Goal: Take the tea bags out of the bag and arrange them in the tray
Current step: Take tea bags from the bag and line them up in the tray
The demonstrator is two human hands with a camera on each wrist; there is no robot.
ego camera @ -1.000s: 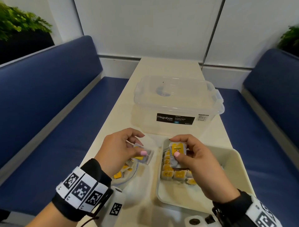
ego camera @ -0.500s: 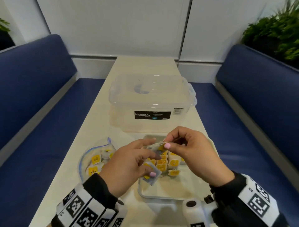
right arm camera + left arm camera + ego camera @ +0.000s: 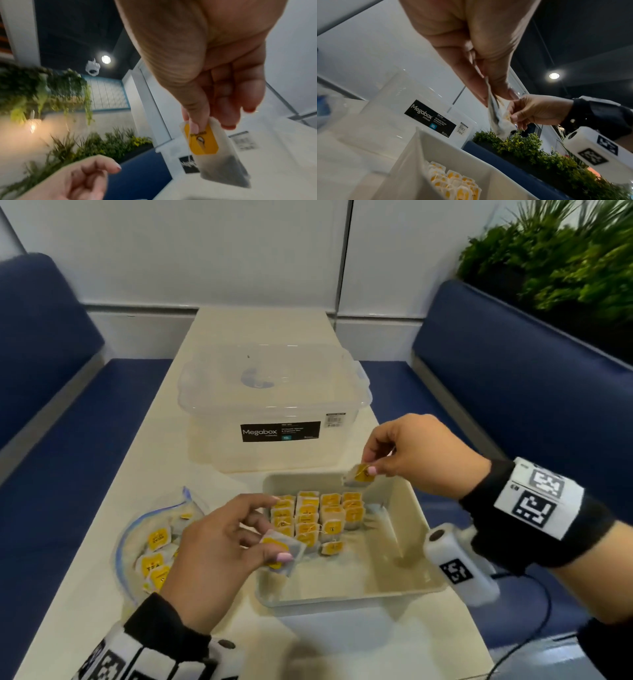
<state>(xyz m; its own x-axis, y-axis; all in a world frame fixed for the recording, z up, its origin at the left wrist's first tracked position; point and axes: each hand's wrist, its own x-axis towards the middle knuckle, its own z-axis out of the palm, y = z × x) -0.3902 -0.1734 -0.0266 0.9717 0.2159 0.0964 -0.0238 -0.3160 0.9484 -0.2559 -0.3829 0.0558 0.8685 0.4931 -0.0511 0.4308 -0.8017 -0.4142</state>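
Note:
A cream tray (image 3: 346, 599) holds several yellow-labelled tea bags (image 3: 318, 515) in neat rows at its far left. My left hand (image 3: 270, 546) pinches one tea bag (image 3: 286, 551) over the tray's left edge. My right hand (image 3: 371, 470) pinches another tea bag (image 3: 358, 477) above the tray's far rim. A clear zip bag (image 3: 154, 546) with more tea bags lies left of the tray. In the left wrist view the pinched tea bag (image 3: 496, 117) hangs edge-on above the tray (image 3: 453, 148). In the right wrist view the tea bag (image 3: 211, 148) hangs from thumb and finger.
A clear lidded Megabox container (image 3: 274, 405) stands just behind the tray on the narrow cream table (image 3: 144, 460). Blue benches (image 3: 513, 405) run along both sides. A planter (image 3: 565, 268) sits behind the right bench. A cable (image 3: 534, 631) trails at the table's right front.
My hands were close together over the tea bag rows; they have parted. The right hand moved right and away with a tea bag. The left hand still holds its tea bag.

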